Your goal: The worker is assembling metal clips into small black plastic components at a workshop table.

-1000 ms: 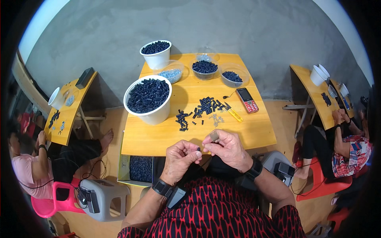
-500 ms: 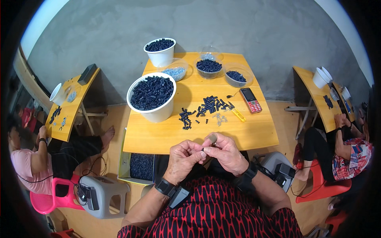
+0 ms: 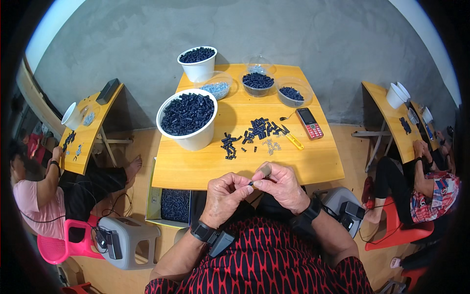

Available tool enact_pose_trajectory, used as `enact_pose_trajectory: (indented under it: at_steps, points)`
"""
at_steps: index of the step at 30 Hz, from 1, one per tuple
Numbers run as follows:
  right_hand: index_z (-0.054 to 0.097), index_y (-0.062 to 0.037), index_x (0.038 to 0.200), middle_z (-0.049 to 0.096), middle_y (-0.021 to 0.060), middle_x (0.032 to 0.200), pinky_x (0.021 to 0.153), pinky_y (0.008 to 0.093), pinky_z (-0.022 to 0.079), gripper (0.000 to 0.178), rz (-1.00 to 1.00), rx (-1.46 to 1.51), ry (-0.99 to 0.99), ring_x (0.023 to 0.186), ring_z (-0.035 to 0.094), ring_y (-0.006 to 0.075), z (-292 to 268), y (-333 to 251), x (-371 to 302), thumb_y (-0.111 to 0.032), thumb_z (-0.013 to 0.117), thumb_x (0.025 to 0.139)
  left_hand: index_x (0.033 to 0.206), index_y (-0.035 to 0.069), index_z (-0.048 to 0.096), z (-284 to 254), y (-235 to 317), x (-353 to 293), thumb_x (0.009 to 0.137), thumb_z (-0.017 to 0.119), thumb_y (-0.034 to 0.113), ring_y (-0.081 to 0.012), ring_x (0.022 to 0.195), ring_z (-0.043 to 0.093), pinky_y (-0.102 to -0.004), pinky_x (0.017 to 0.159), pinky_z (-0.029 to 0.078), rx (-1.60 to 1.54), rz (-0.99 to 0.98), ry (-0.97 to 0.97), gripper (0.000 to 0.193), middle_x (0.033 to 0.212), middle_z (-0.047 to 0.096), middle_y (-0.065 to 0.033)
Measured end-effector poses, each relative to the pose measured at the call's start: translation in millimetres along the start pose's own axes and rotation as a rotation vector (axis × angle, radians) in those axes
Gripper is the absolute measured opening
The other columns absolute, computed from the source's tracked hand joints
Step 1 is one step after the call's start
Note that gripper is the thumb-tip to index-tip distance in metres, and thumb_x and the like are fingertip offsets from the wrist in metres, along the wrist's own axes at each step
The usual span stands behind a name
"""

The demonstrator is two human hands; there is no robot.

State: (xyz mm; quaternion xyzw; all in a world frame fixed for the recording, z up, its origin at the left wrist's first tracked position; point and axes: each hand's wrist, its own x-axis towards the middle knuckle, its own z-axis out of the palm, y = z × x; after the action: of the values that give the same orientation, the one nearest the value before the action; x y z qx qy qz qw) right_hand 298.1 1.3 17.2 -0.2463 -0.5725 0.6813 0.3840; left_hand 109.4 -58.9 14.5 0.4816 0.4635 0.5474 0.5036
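Observation:
Just off the table's near edge, my left hand [image 3: 223, 197] and my right hand [image 3: 280, 187] meet fingertip to fingertip. Pinched between them is a small black plastic piece [image 3: 251, 183], mostly covered by the fingers. A tan band [image 3: 266, 169] wraps one finger of the right hand. Beyond the hands, loose black plastic pieces [image 3: 259, 128] lie in a pile, with a smaller cluster [image 3: 228, 146] to its left. Little silvery metal parts [image 3: 270, 146] are scattered close by. A yellow-handled cutter [image 3: 294, 141] rests to their right.
On the wooden table [image 3: 181, 169] stand a large white bucket [image 3: 196, 138] and a farther white bucket [image 3: 200, 71], both full of black pieces. Clear tubs [image 3: 293, 102] sit at the back, near a red phone [image 3: 313, 128]. A carton [image 3: 155, 206] is below. People work at side tables.
My fingertips have shifted slightly, and the black piece between them shows a little more. The things on the table have stayed where they were.

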Motion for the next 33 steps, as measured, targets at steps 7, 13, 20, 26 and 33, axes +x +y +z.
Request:
enact_pose_trajectory:
  at_steps: [7,13,20,26,33]
  points:
    - [0.066,-0.0010,0.098,0.067,0.0006,0.095,0.081,0.0238,0.052,0.006,-0.113,-0.110,0.047,0.090,0.061,0.0060,5,6,2,-0.002,0.070,0.093,0.094,-0.001,0.069,-3,-3,1,0.087,0.076,0.000,-0.0064,0.065,0.060,-0.0212,0.060,0.050,0.079,0.025,0.019,0.010,0.078,0.069,-0.0019]
    - [0.069,0.0008,0.094,0.067,0.0030,0.092,0.075,0.0233,0.050,0.006,-0.138,-0.215,-0.001,0.085,0.063,0.0079,-5,6,1,-0.002,0.073,0.090,0.094,-0.003,0.068,-5,-3,1,0.087,0.076,0.001,-0.0109,0.066,0.064,-0.0240,0.060,0.053,-0.180,-0.135,-0.037,0.011,0.081,0.071,-0.0081]
    - [0.070,0.0016,0.092,0.069,0.0041,0.091,0.072,0.0247,0.052,0.004,-0.054,-0.120,0.077,0.084,0.064,0.0086,4,-4,-3,0.000,0.073,0.090,0.095,-0.003,0.067,-5,-4,2,0.087,0.076,0.001,-0.0123,0.067,0.065,-0.0254,0.061,0.054,-0.232,-0.139,-0.064,0.012,0.082,0.071,-0.0102]
    - [0.068,0.0021,0.089,0.067,0.0077,0.086,0.066,0.0287,0.052,0.004,-0.295,-0.536,0.046,0.076,0.065,0.0138,5,-9,-3,0.002,0.071,0.087,0.095,-0.003,0.067,-6,-4,3,0.088,0.075,0.001,-0.0121,0.068,0.065,-0.0250,0.061,0.054,-0.190,-0.159,-0.056,0.011,0.084,0.072,-0.0101]
    - [0.064,0.0027,0.085,0.061,0.0108,0.079,0.061,0.0313,0.048,0.005,-0.413,-0.683,-0.025,0.069,0.062,0.0195,6,-3,2,0.004,0.068,0.084,0.093,-0.003,0.066,-8,-15,3,0.089,0.074,0.001,-0.0117,0.067,0.065,-0.0245,0.061,0.054,-0.118,-0.159,-0.027,0.009,0.083,0.071,-0.0092]
